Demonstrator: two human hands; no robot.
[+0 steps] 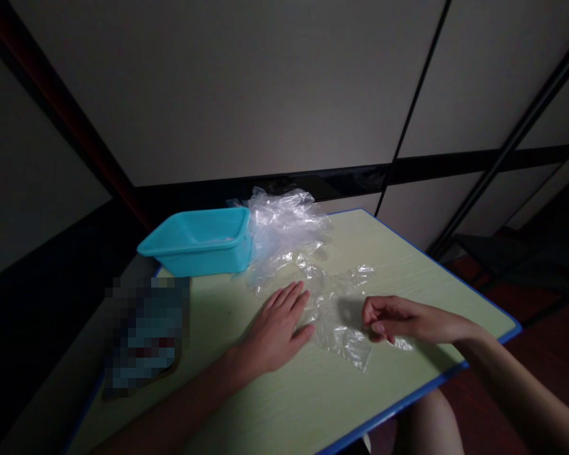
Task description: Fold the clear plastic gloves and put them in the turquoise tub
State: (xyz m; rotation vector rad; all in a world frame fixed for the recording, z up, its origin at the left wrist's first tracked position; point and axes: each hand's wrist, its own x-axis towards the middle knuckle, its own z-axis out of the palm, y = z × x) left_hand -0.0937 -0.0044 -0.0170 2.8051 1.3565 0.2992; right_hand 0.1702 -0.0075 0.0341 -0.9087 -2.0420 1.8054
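Note:
My left hand (277, 328) lies flat on the pale green table (284, 404), fingers stretched out, its fingertips touching the edge of a clear plastic sheet (336, 309) spread in front of me. My right hand (401, 319) hovers just right of that sheet with its fingers curled in a pinch on the sheet's right edge. Behind the sheet lies a crumpled heap of clear plastic bags (284, 224).
A turquoise plastic tub (196, 243) stands at the table's far left, touching the bag heap. A blurred-out object (145, 332) rests at the left edge. The table has a blue rim (408, 398); wall panels rise close behind it.

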